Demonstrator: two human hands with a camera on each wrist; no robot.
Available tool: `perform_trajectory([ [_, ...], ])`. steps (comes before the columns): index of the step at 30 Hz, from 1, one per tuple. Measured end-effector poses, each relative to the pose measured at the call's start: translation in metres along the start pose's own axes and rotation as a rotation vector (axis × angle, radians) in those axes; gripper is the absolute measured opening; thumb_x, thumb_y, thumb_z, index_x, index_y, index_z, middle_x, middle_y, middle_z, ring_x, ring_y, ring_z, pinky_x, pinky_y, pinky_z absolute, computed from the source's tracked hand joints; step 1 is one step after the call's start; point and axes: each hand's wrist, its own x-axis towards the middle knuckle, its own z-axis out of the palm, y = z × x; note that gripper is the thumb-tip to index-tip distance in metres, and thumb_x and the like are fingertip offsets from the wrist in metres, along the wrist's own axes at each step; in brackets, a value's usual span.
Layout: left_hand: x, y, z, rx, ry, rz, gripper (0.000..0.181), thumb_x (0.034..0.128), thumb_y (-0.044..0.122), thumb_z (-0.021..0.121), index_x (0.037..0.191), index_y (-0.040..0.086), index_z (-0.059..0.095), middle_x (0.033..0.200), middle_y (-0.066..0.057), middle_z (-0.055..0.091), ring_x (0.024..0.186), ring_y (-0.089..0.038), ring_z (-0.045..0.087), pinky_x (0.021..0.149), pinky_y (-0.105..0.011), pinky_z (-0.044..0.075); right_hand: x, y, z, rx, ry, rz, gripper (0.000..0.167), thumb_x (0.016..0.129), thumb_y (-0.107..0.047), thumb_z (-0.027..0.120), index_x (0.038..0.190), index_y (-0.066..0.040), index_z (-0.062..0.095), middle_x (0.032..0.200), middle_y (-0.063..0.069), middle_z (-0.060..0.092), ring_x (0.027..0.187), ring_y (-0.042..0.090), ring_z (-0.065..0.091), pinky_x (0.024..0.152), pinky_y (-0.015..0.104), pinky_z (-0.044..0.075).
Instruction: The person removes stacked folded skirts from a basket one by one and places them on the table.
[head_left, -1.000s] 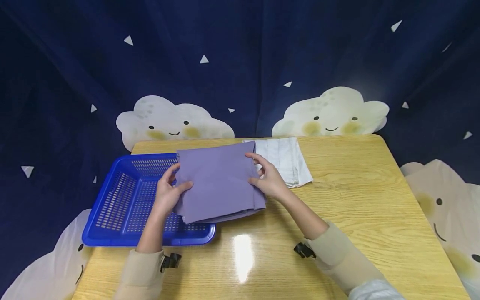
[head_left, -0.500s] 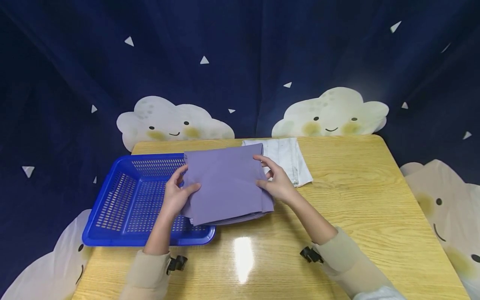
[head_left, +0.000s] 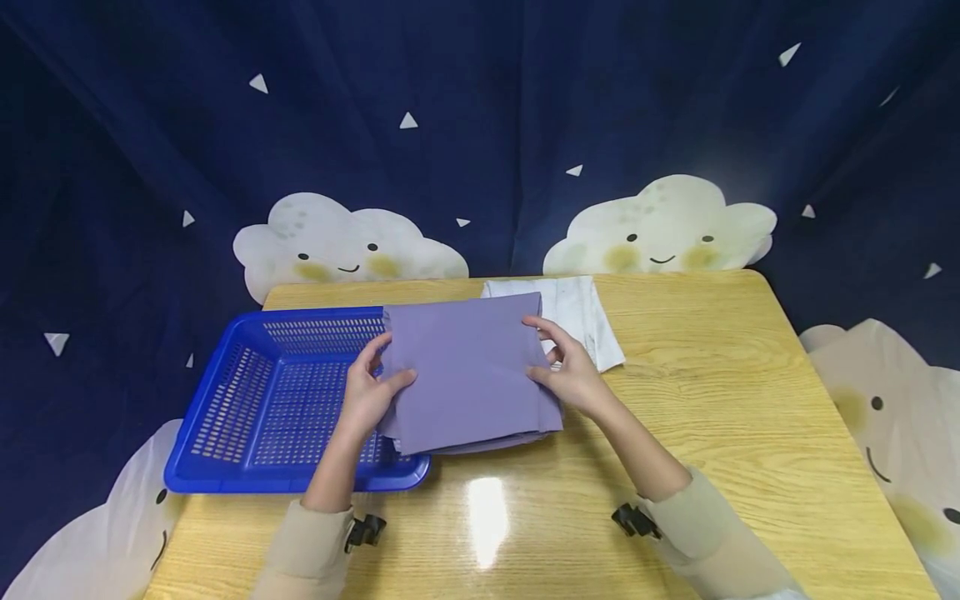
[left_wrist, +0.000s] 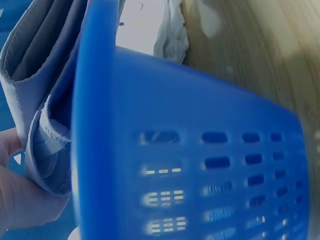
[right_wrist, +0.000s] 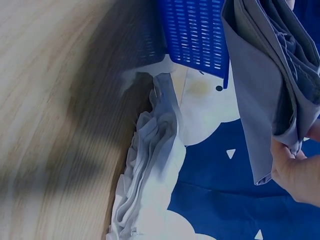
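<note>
A folded purple cloth [head_left: 472,375] hangs in the air over the right side of the blue basket [head_left: 217,484] and the table beside it. My left hand [head_left: 366,398] pinches its left edge, thumb on top. On the opposite edge, my right hand [head_left: 572,373] grips it between thumb and fingers. Several loose fold layers of the purple cloth [right_wrist: 260,85] show in the right wrist view, where the right hand [right_wrist: 300,172] holds a lower corner. Part of the left hand [left_wrist: 27,197] appears in the left wrist view behind the basket's rim.
Behind the purple cloth, a folded white cloth [head_left: 592,325] lies on the wooden table [head_left: 712,400], partly covered from the head view. The slotted basket wall [left_wrist: 200,110] fills much of the left wrist view. A dark blue curtain [head_left: 480,125] with cloud prints stands beyond the table.
Both hands have carried the purple cloth to the right and slightly toward me, uncovering more of the basket. The basket and the white cloth have stayed in place.
</note>
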Motion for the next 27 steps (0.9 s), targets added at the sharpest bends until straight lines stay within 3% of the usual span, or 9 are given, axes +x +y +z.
perform_trajectory([
  [8,-0.003,-0.001,0.011,-0.004,-0.006,0.019,0.067,0.0736,-0.007,0.065,0.135,0.007,0.042,0.126,-0.023,0.050,0.108,-0.035,0.051,0.084,-0.046,0.047,-0.015,-0.022,-0.008,0.017,0.008,0.026,0.065,0.071,0.014,0.062,0.132,-0.002,0.044,0.115,0.023,0.049,0.070,0.018,0.042,0.055,0.020,0.039],
  [17,-0.005,-0.002,0.022,-0.017,-0.029,0.016,0.069,0.0734,-0.006,0.066,0.136,0.009,0.041,0.126,-0.022,0.050,0.109,-0.036,0.051,0.085,-0.048,0.047,-0.013,0.016,-0.014,0.040,0.025,0.011,0.068,0.072,0.012,0.064,0.133,-0.010,0.046,0.115,0.018,0.048,0.068,0.013,0.042,0.054,0.020,0.040],
  [27,-0.008,-0.006,0.036,-0.016,-0.030,0.059,0.066,0.0725,-0.007,0.065,0.133,0.006,0.043,0.121,-0.024,0.053,0.105,-0.036,0.053,0.084,-0.046,0.048,-0.020,0.022,-0.023,0.067,0.035,0.023,0.068,0.071,0.014,0.063,0.132,-0.012,0.046,0.115,0.019,0.049,0.068,0.013,0.043,0.051,0.019,0.040],
])
